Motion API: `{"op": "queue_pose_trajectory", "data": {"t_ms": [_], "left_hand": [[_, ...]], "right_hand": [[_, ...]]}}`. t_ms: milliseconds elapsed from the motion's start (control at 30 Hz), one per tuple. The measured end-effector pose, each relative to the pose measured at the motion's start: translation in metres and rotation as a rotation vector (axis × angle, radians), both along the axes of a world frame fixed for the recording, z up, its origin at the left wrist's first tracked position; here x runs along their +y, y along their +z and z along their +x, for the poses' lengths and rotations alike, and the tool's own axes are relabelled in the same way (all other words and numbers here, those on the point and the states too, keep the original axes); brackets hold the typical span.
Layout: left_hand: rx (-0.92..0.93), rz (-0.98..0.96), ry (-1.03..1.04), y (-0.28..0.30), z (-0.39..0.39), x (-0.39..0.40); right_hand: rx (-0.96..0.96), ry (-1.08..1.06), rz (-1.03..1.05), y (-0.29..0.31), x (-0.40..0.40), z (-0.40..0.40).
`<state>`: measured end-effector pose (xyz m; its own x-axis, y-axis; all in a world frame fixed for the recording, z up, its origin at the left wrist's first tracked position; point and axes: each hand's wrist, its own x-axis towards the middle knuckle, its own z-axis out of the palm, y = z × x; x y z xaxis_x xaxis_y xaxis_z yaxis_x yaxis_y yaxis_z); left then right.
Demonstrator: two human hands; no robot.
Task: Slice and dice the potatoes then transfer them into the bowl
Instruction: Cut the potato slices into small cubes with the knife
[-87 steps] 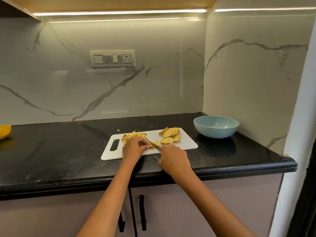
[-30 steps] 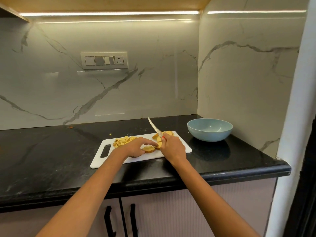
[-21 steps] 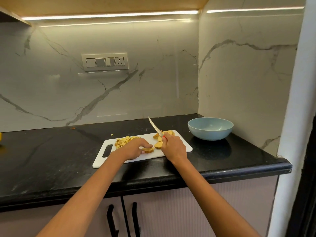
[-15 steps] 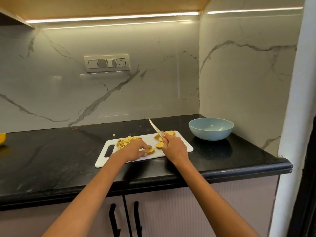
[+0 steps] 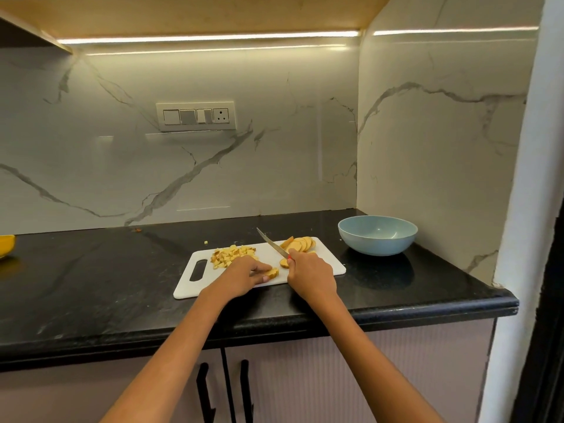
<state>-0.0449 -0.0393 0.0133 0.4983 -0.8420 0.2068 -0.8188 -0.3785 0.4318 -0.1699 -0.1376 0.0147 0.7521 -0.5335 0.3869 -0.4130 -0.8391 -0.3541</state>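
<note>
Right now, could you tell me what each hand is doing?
Left hand: fingers hold a potato slice on the cutting board.
Right hand: grips the knife, blade raised.

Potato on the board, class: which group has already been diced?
The diced pile by the board's handle slot: small cubes. The slices near the bowl remain round.
</note>
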Motion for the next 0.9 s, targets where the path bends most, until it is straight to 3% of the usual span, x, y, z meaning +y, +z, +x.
{"op": "queue_pose_trajectory", "data": {"t_ms": [267, 733, 900], "left_hand": [[0.071, -0.239, 0.107, -0.015, -0.005, -0.001], [0.079, -0.308, 0.157, -0.020, 0.002, 0.001], [0.123, -0.317, 0.199, -0.020, 0.001, 0.000]], "right_hand": [[0.090, -0.051, -0.113, -0.002, 0.022, -0.014], [0.237, -0.034, -0.289, 0.006, 0.053, -0.027], [0.189, -0.058, -0.230, 0.003, 0.054, -0.026]]}}
